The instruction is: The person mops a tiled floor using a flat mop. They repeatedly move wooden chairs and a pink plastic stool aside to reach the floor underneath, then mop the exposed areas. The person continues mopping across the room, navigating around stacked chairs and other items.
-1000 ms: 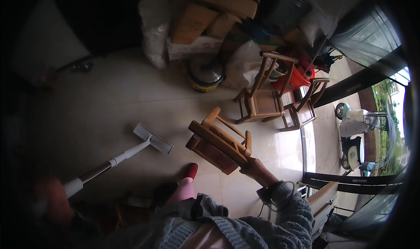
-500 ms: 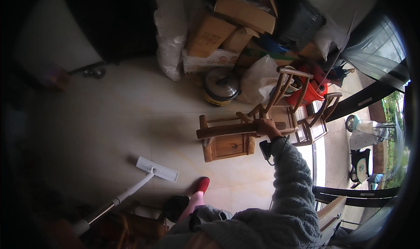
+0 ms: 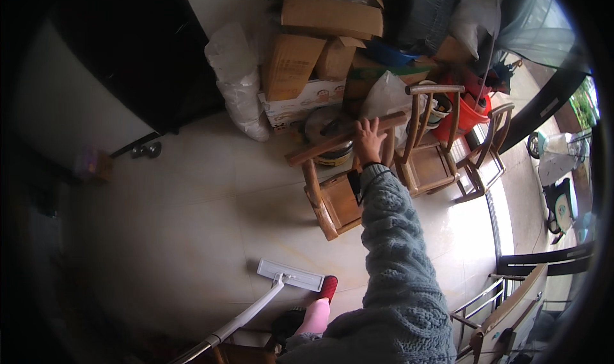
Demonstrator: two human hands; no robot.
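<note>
My right hand [image 3: 369, 141] rests on the top rail of a wooden chair [image 3: 339, 201], its fingers spread over the wood. That rail [image 3: 313, 150] slants up to the right, above the chair's seat. Close by on the right stands a second wooden chair [image 3: 430, 166], and past it a third chair [image 3: 487, 156]. A flat white mop head [image 3: 291, 276] lies on the floor beside my red shoe [image 3: 328, 287]. Its pale handle [image 3: 249, 314] runs down to the lower edge. My left hand is out of view.
Cardboard boxes [image 3: 332, 19], a plastic-wrapped bundle [image 3: 238, 89] and a lidded pot [image 3: 327, 131] stand behind the chairs. A red bucket [image 3: 460, 115] is near the doorway. Scooters [image 3: 563, 204] are outside on the right. A board [image 3: 511, 309] leans at lower right.
My right hand has gone from wrapped around the chair rail to fingers spread on it. The rail slants more steeply. The mop head has come closer to my shoe, and the view has shifted.
</note>
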